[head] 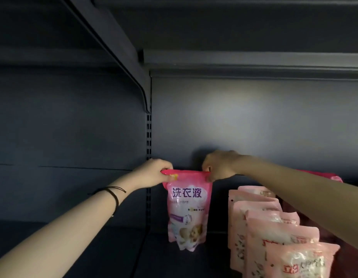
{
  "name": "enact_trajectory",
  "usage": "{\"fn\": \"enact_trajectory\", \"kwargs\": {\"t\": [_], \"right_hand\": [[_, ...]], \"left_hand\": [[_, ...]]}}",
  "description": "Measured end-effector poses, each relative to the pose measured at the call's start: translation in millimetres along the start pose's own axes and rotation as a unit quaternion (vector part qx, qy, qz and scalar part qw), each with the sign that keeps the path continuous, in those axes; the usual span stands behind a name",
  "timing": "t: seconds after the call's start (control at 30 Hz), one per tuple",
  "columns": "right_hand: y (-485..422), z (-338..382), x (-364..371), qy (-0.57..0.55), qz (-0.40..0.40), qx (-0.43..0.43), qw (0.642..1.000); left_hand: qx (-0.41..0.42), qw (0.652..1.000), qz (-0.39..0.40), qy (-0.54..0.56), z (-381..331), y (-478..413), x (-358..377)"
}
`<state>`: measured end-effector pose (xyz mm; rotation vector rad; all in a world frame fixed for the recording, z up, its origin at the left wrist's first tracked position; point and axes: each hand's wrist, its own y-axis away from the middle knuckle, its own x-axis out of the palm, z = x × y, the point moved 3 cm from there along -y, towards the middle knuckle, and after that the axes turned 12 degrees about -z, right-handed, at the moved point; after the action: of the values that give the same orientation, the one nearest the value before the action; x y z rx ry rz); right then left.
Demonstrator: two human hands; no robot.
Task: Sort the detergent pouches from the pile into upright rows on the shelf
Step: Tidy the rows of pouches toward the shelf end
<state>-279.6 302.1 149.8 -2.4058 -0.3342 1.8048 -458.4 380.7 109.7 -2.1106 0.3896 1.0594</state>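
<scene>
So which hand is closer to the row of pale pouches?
Right. The right hand pinches the pink pouch just left of the row; the left hand holds its far corner.

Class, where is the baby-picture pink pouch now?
Head view, centre: the pink pouch is held upright, left hand and right hand pinching its top corners, just left of the row of paler pouches.

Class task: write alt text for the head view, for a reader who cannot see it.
The left hand and right hand pinch the top corners of a pink pouch, holding it upright in a dark shelf. A row of paler pouches stands to its right.
</scene>
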Motion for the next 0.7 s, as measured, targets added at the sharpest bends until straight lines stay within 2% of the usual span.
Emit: {"fn": "enact_trajectory", "kwargs": {"t": [0.07, 0.17, 0.27, 0.33, 0.37, 0.47, 0.53, 0.6, 0.7], "right_hand": [[3, -3, 0, -0.057, 0.012, 0.025, 0.998], [11, -1, -5, -0.151, 0.009, 0.049, 0.987], [23, -1, -18, -0.310, -0.023, 0.099, 0.945], [31, 0, -28, -0.430, -0.057, 0.130, 0.891], [35, 3, -33, -0.495, -0.077, 0.141, 0.854], [44, 22, -42, -0.685, -0.117, 0.153, 0.703], [51, 39, -48, -0.760, -0.143, 0.143, 0.617], [60, 53, -56, -0.788, -0.193, 0.138, 0.568], [78, 68, -68, -0.784, -0.276, 0.158, 0.533]], "left_hand": [[-0.024, 0.995, 0.010, 0.096, 0, 6, -1], [-0.057, 0.982, -0.008, 0.181, 0, 19, -6], [-0.101, 0.952, -0.083, 0.277, 1, 31, -15], [-0.128, 0.915, -0.145, 0.354, -4, 40, -23], [-0.132, 0.897, -0.181, 0.382, -8, 44, -29], [-0.123, 0.844, -0.289, 0.434, -21, 56, -46], [-0.109, 0.812, -0.340, 0.461, -33, 66, -59], [-0.098, 0.785, -0.376, 0.482, -45, 77, -68], [-0.089, 0.763, -0.403, 0.497, -59, 99, -75]]}}
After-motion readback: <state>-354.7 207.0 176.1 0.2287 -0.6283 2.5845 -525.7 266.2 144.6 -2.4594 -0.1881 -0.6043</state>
